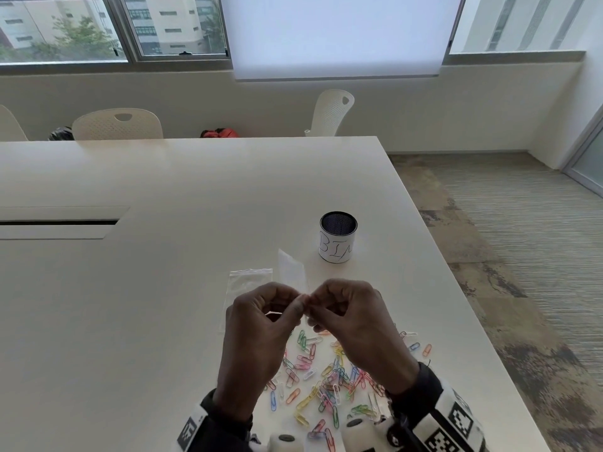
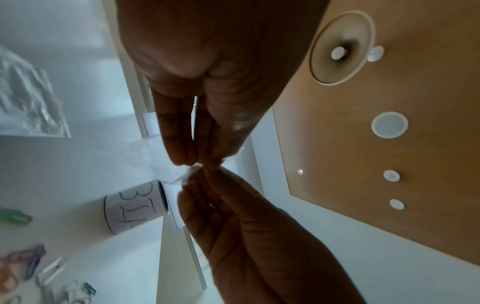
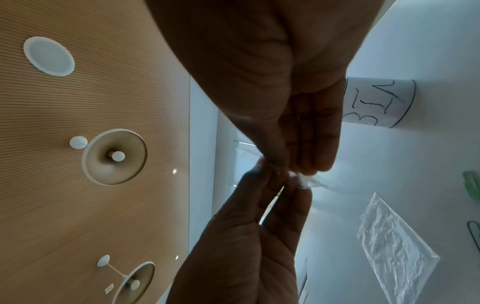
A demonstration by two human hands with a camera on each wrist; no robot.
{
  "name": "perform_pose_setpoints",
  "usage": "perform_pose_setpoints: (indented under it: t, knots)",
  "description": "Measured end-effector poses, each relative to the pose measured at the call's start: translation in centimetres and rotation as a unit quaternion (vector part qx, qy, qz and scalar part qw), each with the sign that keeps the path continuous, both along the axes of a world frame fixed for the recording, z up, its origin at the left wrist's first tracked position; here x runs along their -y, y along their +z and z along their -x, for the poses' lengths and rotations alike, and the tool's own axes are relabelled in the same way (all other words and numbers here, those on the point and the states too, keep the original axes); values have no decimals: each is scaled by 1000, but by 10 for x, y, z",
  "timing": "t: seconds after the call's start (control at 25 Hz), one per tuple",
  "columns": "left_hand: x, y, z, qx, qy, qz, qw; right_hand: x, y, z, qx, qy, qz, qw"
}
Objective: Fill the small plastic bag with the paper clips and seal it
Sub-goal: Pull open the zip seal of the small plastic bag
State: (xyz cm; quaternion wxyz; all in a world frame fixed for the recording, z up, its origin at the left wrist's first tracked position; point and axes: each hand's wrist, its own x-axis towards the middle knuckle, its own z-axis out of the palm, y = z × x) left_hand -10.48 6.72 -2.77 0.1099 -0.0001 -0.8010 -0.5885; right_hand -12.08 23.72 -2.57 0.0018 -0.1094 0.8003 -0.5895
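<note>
Above the table, both hands meet fingertip to fingertip on the edge of a small clear plastic bag [image 1: 292, 272], which sticks up and away from them. My left hand [image 1: 295, 305] pinches that edge between thumb and fingers, and my right hand [image 1: 314, 303] pinches it right beside. The left wrist view shows the left hand [image 2: 197, 162] on the thin bag [image 2: 158, 158]. In the right wrist view the right hand [image 3: 293, 170] holds the bag's crumpled edge [image 3: 307, 182]. Several coloured paper clips [image 1: 326, 380] lie scattered on the table under my hands. I cannot tell if the bag's mouth is open.
A second clear bag [image 1: 249, 282] lies flat on the white table [image 1: 146, 305], left of the held one. A black mesh cup [image 1: 337, 238] with a paper label "BIN" stands behind to the right. The table's right edge is close to the clips.
</note>
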Motion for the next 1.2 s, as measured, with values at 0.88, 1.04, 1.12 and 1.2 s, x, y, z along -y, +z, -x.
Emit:
perform_pose_setpoints:
  t: [0.88, 1.04, 1.12, 1.2]
  knots:
    - [-3, -3, 0, -42, -55, 169, 983, -2, 3, 4, -43, -36, -101, 993]
    - [-5, -5, 0, -50, -64, 188, 979, 2, 1, 4, -65, -44, -77, 994]
    - [-8, -5, 0, -51, -45, 175, 982, 3, 0, 3, -60, -35, -72, 995]
    - [-10, -7, -2, -56, -21, 175, 983, 2, 0, 3, -50, -28, -75, 996]
